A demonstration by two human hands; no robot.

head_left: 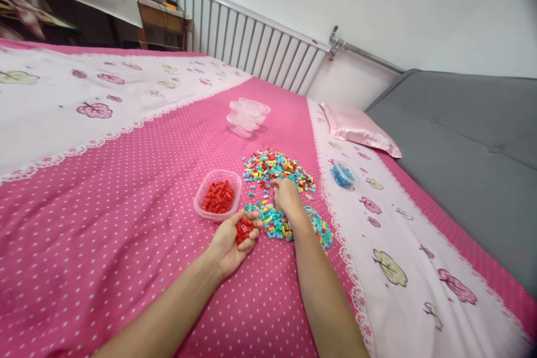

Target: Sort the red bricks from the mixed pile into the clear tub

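Note:
My left hand (230, 243), palm up and fingers curled, cups a small heap of red toy bricks (244, 230). Just beyond it stands a clear plastic tub (200, 210) with more red bricks (218, 197) inside. My right hand (287, 196) reaches down among loose bricks, its fingers drawn together; whatever they pinch is too small to make out. Past that hand spreads a mixed pile of red, yellow, blue and white bricks (274, 166). Nearer me lies a second pile, mostly turquoise and yellow bricks (274, 224), partly covered by my right forearm.
Stacked clear plastic tubs (247, 114) sit farther back on the pink dotted bedspread (159, 179). At right is a small tub of blue bricks (343, 175). A pink pillow (358, 128) rests by the grey headboard (470, 140). A metal railing (251, 33) runs along the far side.

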